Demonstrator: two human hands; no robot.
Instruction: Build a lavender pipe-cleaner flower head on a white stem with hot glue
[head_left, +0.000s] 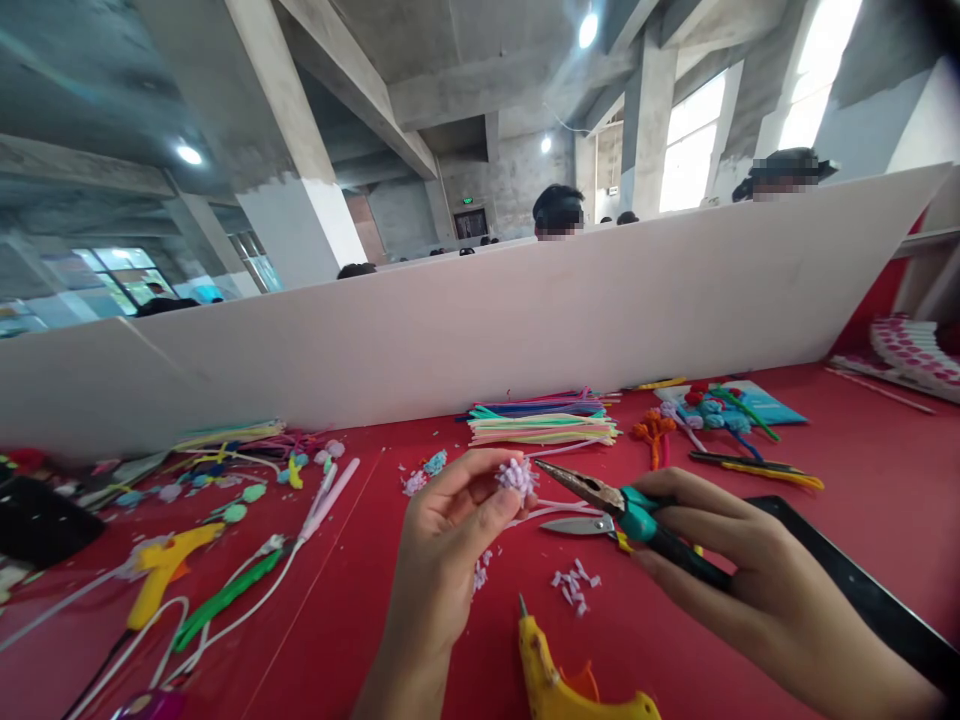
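Observation:
Near the middle of the view, my left hand pinches a small pale purple fuzzy ball between thumb and fingers. My right hand is wrapped round needle-nose pliers with teal and black handles. The pliers' tip points left and lies close to the right side of the ball; whether they touch is hard to tell. Beneath the pliers lie scissors on the red table. Small pale purple cut pieces are scattered below them.
A yellow glue gun lies at the front, another at the left beside a green tool and cords. Bundled pipe cleaners rest against a white partition. A black tray-like object is under my right forearm. People's heads show beyond.

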